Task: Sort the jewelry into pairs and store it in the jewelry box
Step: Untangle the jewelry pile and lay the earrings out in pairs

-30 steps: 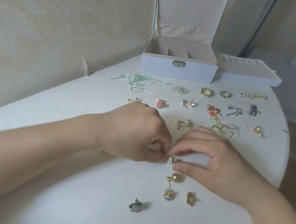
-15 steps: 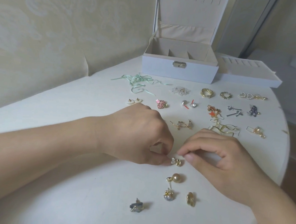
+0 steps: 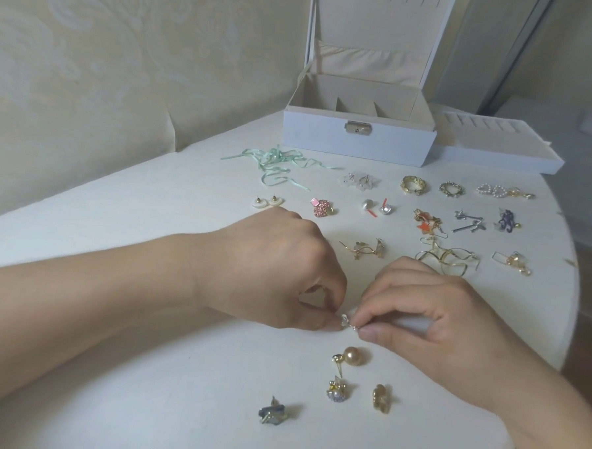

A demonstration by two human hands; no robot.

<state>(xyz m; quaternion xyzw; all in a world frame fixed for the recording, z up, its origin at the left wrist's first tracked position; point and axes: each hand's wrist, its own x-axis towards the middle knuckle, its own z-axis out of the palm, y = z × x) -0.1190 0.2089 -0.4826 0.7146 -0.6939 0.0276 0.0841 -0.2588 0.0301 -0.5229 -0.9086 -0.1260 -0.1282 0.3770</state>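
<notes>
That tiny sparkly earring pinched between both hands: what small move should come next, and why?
Probably carry the small earring to a bare spot among the sorted pieces farther back. Both the left hand and right hand pinch it, pairs lie in rows near the open jewelry box, and unsorted singles like the pearl stud remain.

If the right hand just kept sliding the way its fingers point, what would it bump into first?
Its fingertips point left, so the right hand would most likely meet the left hand first; both already pinch the same small earring.
</notes>
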